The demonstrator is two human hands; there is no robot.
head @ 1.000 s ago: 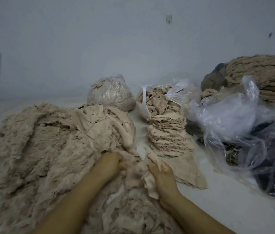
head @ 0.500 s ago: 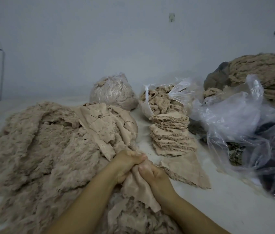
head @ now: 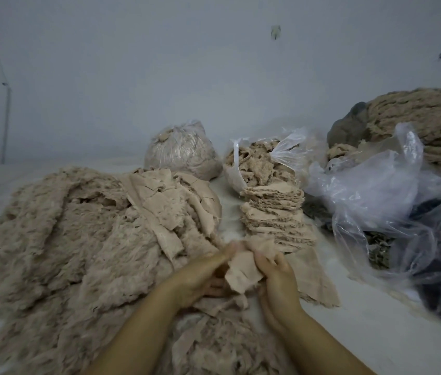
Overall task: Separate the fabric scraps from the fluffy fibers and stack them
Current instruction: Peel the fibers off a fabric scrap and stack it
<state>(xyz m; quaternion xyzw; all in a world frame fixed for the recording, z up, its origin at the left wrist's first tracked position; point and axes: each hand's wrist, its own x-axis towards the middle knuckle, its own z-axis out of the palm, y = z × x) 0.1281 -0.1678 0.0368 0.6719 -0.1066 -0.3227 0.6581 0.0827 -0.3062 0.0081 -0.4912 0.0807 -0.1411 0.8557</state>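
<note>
Separation in hand: left hand (head: 200, 277) and right hand (head: 277, 274) each pinch one flat beige fabric scrap (head: 242, 272); next, probably onto the layered beige scrap stack (head: 275, 212) at one o'clock.

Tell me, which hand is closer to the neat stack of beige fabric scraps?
The right hand, just below the neat stack of beige fabric scraps. The left hand is farther off to the stack's lower left. Both grip one beige scrap.
</note>
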